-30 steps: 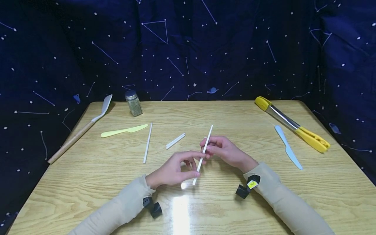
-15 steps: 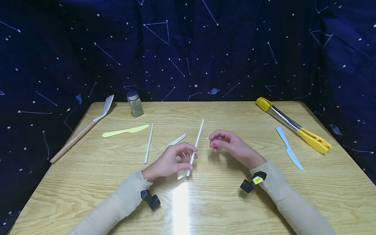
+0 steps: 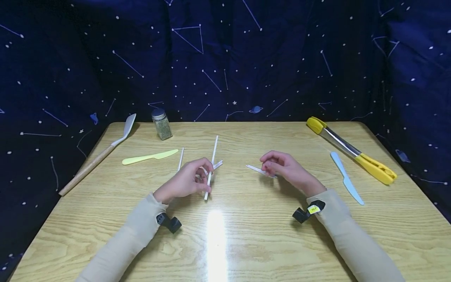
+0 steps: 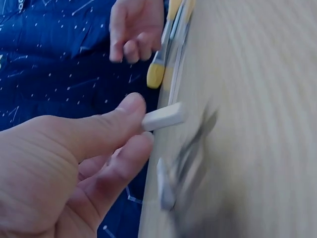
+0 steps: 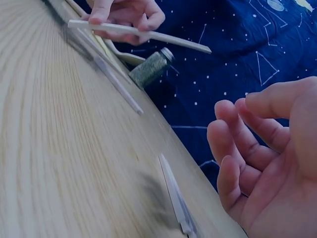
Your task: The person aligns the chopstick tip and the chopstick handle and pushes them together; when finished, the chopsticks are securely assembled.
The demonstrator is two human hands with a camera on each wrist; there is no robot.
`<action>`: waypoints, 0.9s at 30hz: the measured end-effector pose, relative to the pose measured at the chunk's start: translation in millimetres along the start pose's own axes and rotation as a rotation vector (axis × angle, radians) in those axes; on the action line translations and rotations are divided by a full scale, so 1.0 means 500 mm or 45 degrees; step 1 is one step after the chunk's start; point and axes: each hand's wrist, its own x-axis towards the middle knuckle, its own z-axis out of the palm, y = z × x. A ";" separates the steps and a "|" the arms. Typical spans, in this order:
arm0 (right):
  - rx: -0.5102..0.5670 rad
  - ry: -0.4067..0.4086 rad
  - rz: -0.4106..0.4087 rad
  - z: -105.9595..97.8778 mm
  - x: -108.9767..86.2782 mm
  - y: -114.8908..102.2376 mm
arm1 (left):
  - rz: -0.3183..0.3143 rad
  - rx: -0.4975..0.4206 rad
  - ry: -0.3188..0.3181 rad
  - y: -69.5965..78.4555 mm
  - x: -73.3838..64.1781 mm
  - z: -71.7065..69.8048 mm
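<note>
In the head view my left hand (image 3: 186,178) pinches a long white stick (image 3: 214,152) between thumb and fingertips, its far end tilted away from me. The left wrist view shows the near end of that stick (image 4: 166,117) as a square block. Beneath and behind it lies a pair of short white sticks (image 3: 219,164), partly covered by the hand. Another long white stick (image 3: 181,157) on the table is half hidden behind the same hand. My right hand (image 3: 289,169) hovers with loosely curled fingers holding nothing. Short white sticks (image 5: 173,193) lie on the table below it.
On the left are a wooden-handled spatula (image 3: 98,163), a pale yellow knife (image 3: 149,157) and a jar of dried herbs (image 3: 162,126). Yellow-ended tongs (image 3: 340,141) and a light blue knife (image 3: 347,178) lie on the right. A dark starry cloth (image 3: 225,58) hangs behind the table.
The left hand has carried the long stick leftward, away from the right hand, which touched it earlier. The right hand has moved right and away, uncovering short white sticks on the table.
</note>
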 end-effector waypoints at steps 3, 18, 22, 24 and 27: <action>-0.017 0.001 -0.007 -0.003 0.003 0.007 | -0.045 0.038 0.007 -0.005 -0.004 -0.019; -0.061 0.020 -0.022 -0.012 0.007 0.028 | -0.035 0.476 0.070 -0.042 -0.019 -0.079; -0.070 0.029 0.007 -0.013 0.006 0.026 | -0.068 0.522 0.060 -0.044 -0.021 -0.090; -0.080 0.036 0.025 -0.013 0.006 0.024 | -0.085 0.539 0.056 -0.044 -0.023 -0.095; -0.099 0.047 0.048 -0.013 0.005 0.024 | -0.102 0.549 0.055 -0.048 -0.024 -0.102</action>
